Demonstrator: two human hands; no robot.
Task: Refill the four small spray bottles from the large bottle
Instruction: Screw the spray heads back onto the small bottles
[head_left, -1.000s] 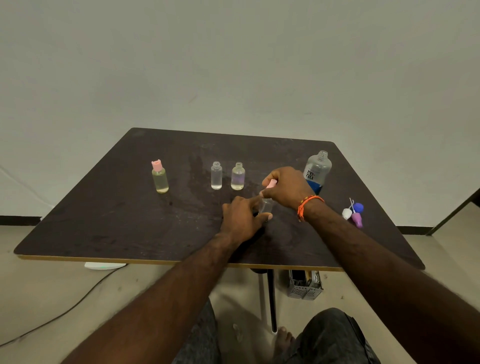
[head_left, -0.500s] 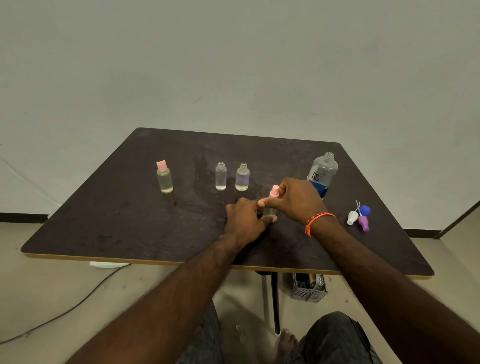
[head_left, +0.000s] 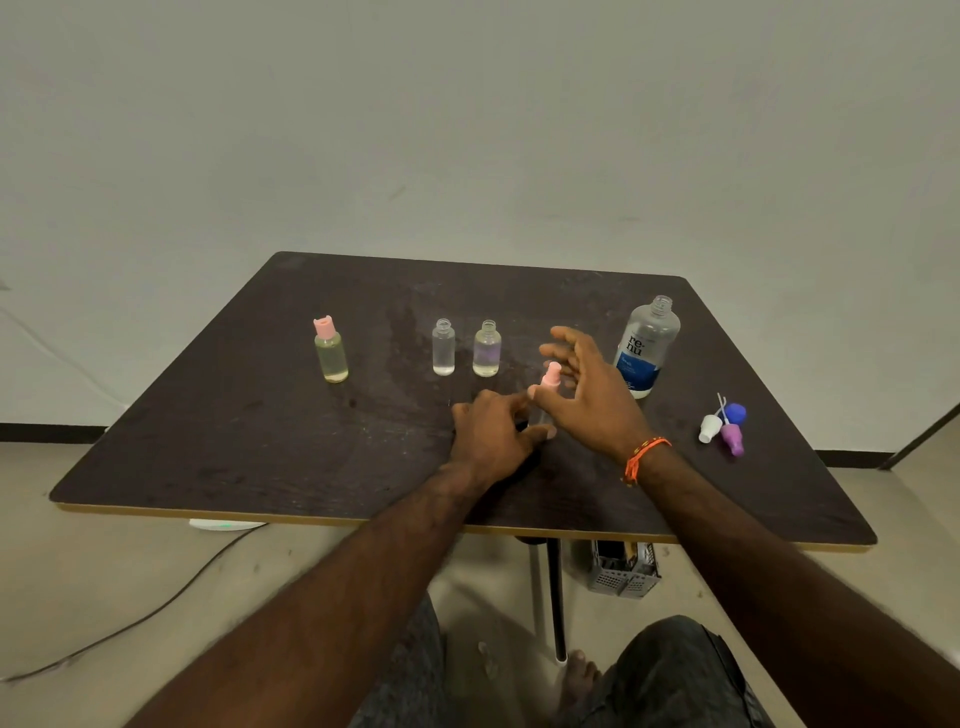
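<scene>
On the dark table my left hand grips a small clear bottle whose pink spray top sticks up above my fingers; its body is mostly hidden. My right hand hovers just right of that top with its fingers spread, holding nothing. Two uncapped small bottles stand behind. A capped yellowish bottle with a pink lid stands at the left. The large uncapped bottle stands right of my right hand.
Three loose spray tops, white, blue and purple, lie near the table's right edge. Under the table are a metal leg, a grey crate, a cable and my bare foot.
My right hand let go of the pink spray top and opened, its fingers spreading away to the right. My left hand kept its hold on the small bottle.
</scene>
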